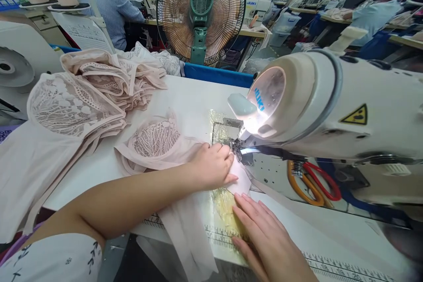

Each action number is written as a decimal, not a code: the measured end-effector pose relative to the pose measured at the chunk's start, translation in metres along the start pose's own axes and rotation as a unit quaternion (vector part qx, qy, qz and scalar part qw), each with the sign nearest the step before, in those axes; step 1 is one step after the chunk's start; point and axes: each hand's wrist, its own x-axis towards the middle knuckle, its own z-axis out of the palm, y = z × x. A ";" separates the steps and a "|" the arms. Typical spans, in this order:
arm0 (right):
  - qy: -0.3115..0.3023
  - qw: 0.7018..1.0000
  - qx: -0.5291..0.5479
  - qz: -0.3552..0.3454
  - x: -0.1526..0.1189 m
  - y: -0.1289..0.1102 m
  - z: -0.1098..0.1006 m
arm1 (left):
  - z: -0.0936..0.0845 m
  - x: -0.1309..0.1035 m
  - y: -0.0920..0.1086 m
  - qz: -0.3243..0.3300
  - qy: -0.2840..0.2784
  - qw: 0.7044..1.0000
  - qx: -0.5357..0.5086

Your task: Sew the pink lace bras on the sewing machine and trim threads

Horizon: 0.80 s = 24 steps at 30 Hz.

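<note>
A pale pink bra (155, 139) with a lace cup lies on the white table, its band running to the sewing machine (297, 97). My left hand (213, 166) is closed on the bra's fabric just left of the presser foot (235, 146), its fingers curled and thumb toward me. The part of the fabric under that hand is hidden. Nearer to me, my right hand (267, 240) lies flat with its fingers stretched out, fingertips at the lower edge of the fabric piece. A narrow strip (284, 200) runs from the foot toward the lower right.
Stacked lace bras (76, 105) lie at the left. Orange-and-red-handled scissors (307, 185) rest beneath the machine arm. A ruler tape (343, 269) runs along the front edge. Behind the table stand a large fan (201, 13) and a person in a striped shirt (105, 13).
</note>
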 end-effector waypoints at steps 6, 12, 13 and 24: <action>-0.008 1.000 -0.011 -0.007 0.002 0.003 -0.001 | 0.001 -0.001 0.001 -0.013 0.011 1.000 -0.004; -0.007 1.000 -0.007 0.013 0.013 0.000 0.002 | 0.007 -0.003 -0.003 0.032 0.073 0.997 0.014; -0.007 1.000 0.003 0.018 0.015 -0.001 0.003 | 0.007 -0.003 -0.004 0.055 0.083 0.995 0.015; -0.029 0.993 0.098 0.065 0.030 -0.008 0.013 | -0.009 -0.010 0.001 0.143 -0.066 0.984 -0.083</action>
